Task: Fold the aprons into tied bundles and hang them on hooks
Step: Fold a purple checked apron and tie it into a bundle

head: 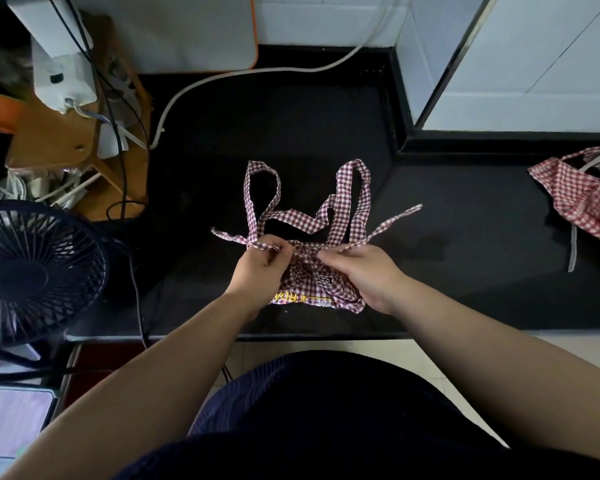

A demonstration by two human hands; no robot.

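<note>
Pinches thin checked tie ends [395,220] in the curled fingers of left hand [260,268] and right hand [357,275], drawing them apart over the folded red-and-white gingham cloth apron [312,289], seemingly to cinch the knot that holds the bundle shut. Works at the near middle of a glossy black stone counter [465,258], wider strap loops [357,188] splayed beyond. Shares the counter with a second rumpled checked apron [582,199] at right, below white wall tiles [534,64], opposite a dark round-grilled fan [32,271].
</note>
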